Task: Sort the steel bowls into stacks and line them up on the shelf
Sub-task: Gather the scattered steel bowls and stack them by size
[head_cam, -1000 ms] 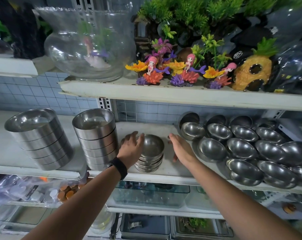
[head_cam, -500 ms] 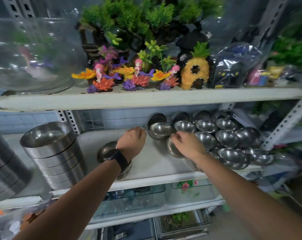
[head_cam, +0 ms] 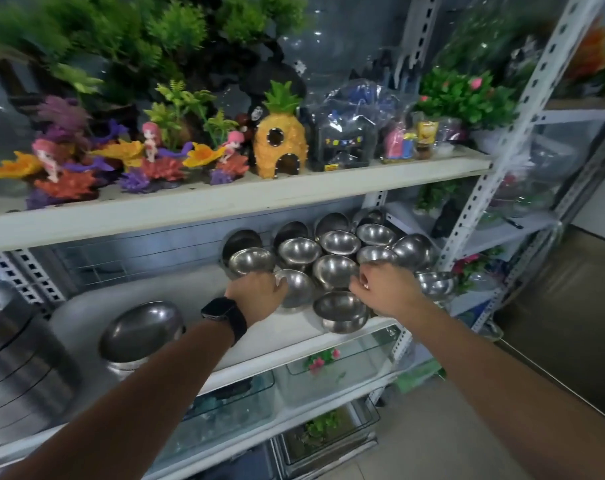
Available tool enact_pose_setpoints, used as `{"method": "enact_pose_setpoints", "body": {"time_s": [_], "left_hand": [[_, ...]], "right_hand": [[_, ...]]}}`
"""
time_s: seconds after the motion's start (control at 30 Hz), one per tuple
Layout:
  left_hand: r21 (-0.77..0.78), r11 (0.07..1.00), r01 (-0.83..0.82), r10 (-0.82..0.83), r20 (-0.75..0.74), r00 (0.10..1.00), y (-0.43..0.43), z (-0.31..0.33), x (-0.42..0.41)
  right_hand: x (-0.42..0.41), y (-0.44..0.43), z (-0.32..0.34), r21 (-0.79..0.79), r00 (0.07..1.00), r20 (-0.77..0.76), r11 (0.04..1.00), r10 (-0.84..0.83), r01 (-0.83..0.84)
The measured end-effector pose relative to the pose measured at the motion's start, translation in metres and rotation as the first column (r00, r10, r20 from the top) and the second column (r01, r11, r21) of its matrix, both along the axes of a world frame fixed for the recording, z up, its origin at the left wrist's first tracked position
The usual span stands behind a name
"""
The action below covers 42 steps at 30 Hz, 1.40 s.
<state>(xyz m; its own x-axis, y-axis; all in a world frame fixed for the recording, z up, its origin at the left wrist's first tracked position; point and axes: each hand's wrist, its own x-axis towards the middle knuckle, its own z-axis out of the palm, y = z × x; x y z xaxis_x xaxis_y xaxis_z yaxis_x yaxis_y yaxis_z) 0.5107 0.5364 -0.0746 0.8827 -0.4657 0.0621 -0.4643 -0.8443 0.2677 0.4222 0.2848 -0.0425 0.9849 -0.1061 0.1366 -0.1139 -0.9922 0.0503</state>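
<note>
Because the job was to gather like with like, the far left of the shelf (head_cam: 287,344) already carried a tall stack (head_cam: 13,368) of straight-sided steel bowls and, just right of it, a low stack (head_cam: 141,332) of rounded ones, nested to share one footprint near the front edge. Across a gap on the board, likely room for further stacks, the left hand (head_cam: 259,293), a dark watch (head_cam: 224,315) at its wrist, reached the near-left edge of the loose bowls (head_cam: 339,244). Its fingers and thumb were curled round the rim of a tilted bowl (head_cam: 295,289), the lip being the handy place to lift a shallow, slippery shell from among its neighbours. Those unsorted bowls crowded rim to rim on the right half of the same shelf, some leaning on the back wall, a front bowl (head_cam: 340,311) at the shelf's lip. The right hand (head_cam: 385,289) lay over the cluster's right side, knuckles up, fingers curled onto the near rim of a rear bowl (head_cam: 377,252). Its fingertips were hidden, so how firmly it held could not be told. One bowl per hand looked meant to halve the trips to the low stack.
</note>
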Motion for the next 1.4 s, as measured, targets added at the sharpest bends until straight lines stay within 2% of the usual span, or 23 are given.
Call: {"method": "enact_pose_setpoints", "body": {"time_s": [0.17,0.27,0.5,0.57,0.67,0.83,0.93,1.07,1.2,1.3,1.4], "left_hand": [[0.085,0.995,0.058,-0.059,0.009,0.998,-0.038,-0.016,-0.005],[0.047,0.999,0.028,-0.027,-0.019,0.999,-0.057,-0.027,-0.009],[0.167,0.986,0.029,-0.024,-0.034,0.999,-0.084,-0.051,-0.015],[0.173,0.985,-0.026,0.039,-0.074,0.996,-0.088,-0.054,-0.016],[0.148,0.984,-0.102,0.12,-0.116,0.986,-0.092,-0.059,-0.019],[0.037,0.992,-0.119,0.125,-0.245,0.961,-0.096,-0.065,-0.024],[0.028,0.985,-0.17,0.168,-0.367,0.915,-0.101,-0.063,-0.027],[-0.108,0.956,-0.273,0.179,-0.522,0.834,-0.101,-0.06,-0.029],[-0.164,0.913,-0.374,0.183,-0.655,0.734,-0.095,-0.052,-0.036],[-0.208,0.882,-0.423,0.151,-0.725,0.672,-0.091,-0.051,-0.037],[-0.228,0.859,-0.458,0.148,-0.746,0.649,-0.086,-0.053,-0.038]], "right_hand": [[-0.017,-0.037,-0.009,0.021,0.998,-0.019,0.998,-0.064,0.064],[-0.027,-0.058,-0.015,0.01,0.996,0.007,0.996,-0.089,0.089],[-0.041,-0.105,-0.035,-0.052,0.982,-0.04,0.982,-0.185,0.183],[-0.041,-0.113,-0.04,-0.074,0.977,-0.046,0.976,-0.209,0.205],[-0.038,-0.119,-0.047,-0.034,0.972,-0.068,0.974,-0.227,0.225],[-0.029,-0.116,-0.046,0.073,0.974,-0.106,0.975,-0.199,0.208],[-0.022,-0.11,-0.047,0.136,0.969,-0.141,0.966,-0.201,0.22],[-0.012,-0.106,-0.047,0.206,0.95,-0.185,0.935,-0.253,0.29],[-0.009,-0.112,-0.053,0.334,0.905,-0.265,0.849,-0.332,0.41],[-0.012,-0.112,-0.064,0.555,0.869,-0.314,0.669,-0.381,0.494],[-0.017,-0.107,-0.07,0.665,0.845,-0.363,0.527,-0.392,0.53]]}}
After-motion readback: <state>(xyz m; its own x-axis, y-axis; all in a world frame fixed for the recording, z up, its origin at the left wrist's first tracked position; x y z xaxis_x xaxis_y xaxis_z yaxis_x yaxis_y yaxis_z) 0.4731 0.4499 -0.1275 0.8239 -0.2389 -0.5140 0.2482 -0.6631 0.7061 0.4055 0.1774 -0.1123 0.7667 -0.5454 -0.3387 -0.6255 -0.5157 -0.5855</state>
